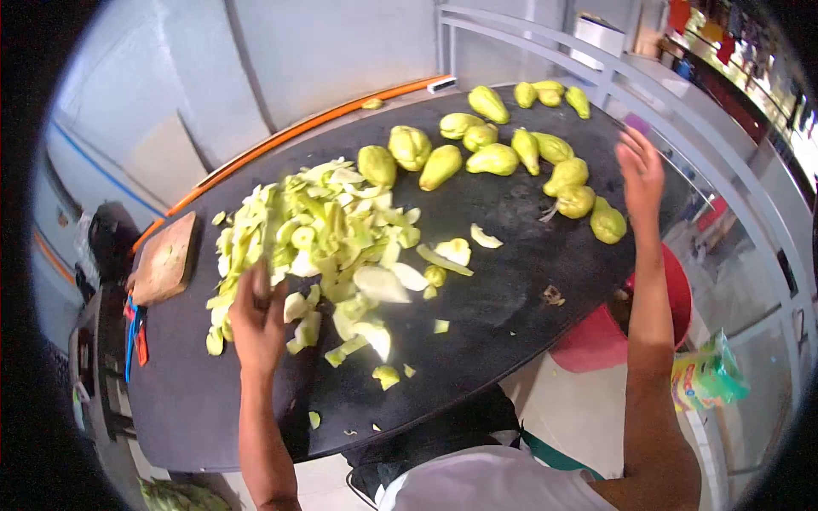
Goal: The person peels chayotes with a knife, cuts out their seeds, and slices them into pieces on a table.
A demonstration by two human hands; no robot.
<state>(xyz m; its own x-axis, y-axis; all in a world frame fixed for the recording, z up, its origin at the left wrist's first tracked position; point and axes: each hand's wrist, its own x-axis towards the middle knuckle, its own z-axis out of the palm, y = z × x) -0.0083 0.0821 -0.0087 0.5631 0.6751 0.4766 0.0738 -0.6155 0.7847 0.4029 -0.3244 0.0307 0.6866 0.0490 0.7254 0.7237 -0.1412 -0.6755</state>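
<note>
My left hand [260, 319] is closed at the front left of the heap of cut pale green pieces [311, 221]. A long, thin, blurred object rises from its fingers over the heap; I cannot make out what it is. Raised above the table's right edge, my right hand [641, 170] has its fingers stretched out and holds nothing visible. Just beyond its fingertips a small purple thing [636, 124] shows. Several whole green chayotes [492, 159] lie between the heap and my right hand, the nearest one [607, 222] just left of my right forearm.
The dark table [477, 315] has loose scraps near its front edge. A wooden board [165, 260] lies at the left edge, with blue and red-handled tools [139, 341] below it. A red tub [592, 341] stands under the right edge, beside a green packet [711, 375]. Grey railings [673, 132] run behind.
</note>
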